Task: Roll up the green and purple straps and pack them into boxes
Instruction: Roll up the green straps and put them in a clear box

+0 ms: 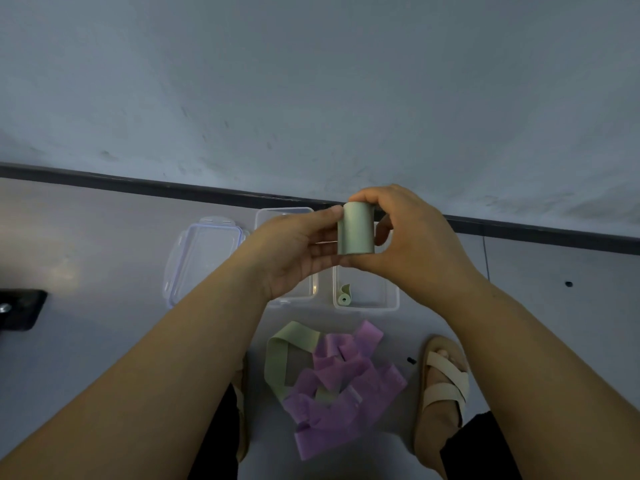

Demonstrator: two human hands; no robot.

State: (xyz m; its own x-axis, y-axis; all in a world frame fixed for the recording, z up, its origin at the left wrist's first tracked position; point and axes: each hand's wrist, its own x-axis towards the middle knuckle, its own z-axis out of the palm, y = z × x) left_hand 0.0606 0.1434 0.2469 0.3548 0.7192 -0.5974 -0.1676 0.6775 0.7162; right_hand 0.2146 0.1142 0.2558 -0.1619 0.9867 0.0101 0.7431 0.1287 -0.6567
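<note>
A rolled green strap (356,228) stands upright in the air between both hands. My right hand (412,244) curls round it from the right, thumb below and fingers over its top. My left hand (294,251) touches its left side with thumb and fingertips. Below them lie two clear boxes: the left box (313,289) is mostly hidden by my left hand, the right box (391,299) holds one small green roll (344,295). On the floor nearer me lies a loose green strap (277,358) beside a heap of purple straps (346,389).
A clear lid (204,258) lies left of the boxes. A dark baseboard (138,185) runs along the wall behind. A black object (20,308) sits at the far left. My sandalled feet (440,389) flank the strap heap.
</note>
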